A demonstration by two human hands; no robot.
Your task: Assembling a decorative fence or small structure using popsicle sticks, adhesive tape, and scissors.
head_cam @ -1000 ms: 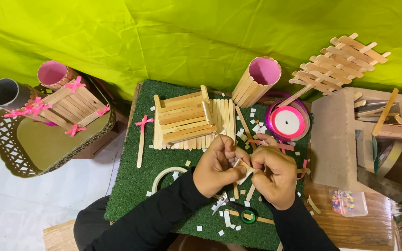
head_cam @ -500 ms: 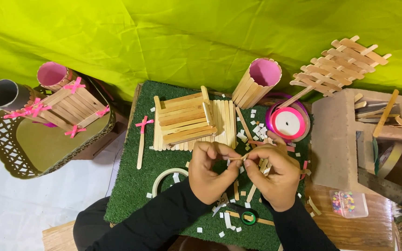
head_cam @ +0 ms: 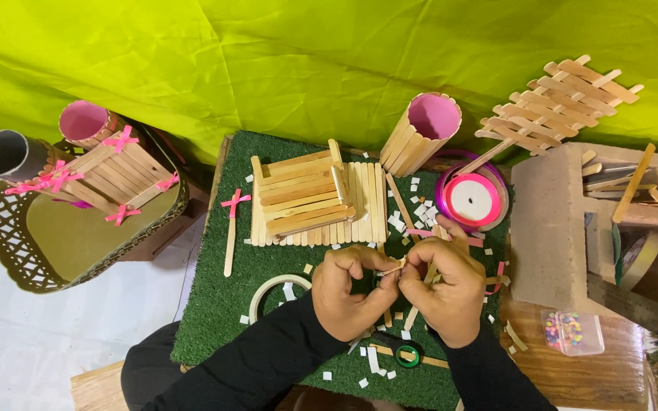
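My left hand [head_cam: 348,293] and my right hand [head_cam: 443,289] meet over the green turf mat [head_cam: 230,304], fingertips pinched together on a thin wooden craft stick [head_cam: 391,268]. More sticks run under my right palm, partly hidden. Just beyond my hands lies a flat panel of glued craft sticks [head_cam: 315,201]. A pink ribbon spool [head_cam: 472,199] sits right of it. A tape roll [head_cam: 276,288] lies left of my left hand, and small scissors [head_cam: 401,353] lie near my wrists.
A pink-lined stick cup [head_cam: 420,131] stands at the back. A stick lattice [head_cam: 557,103] rests on a grey block [head_cam: 550,228]. At left, a brown lace-edged tray [head_cam: 62,240] holds a bowed stick piece [head_cam: 104,179]. A bead box [head_cam: 571,332] sits right. White paper bits litter the mat.
My hands have shifted slightly and drawn closer, working the small stick between the fingertips. Everything else stays where it was.
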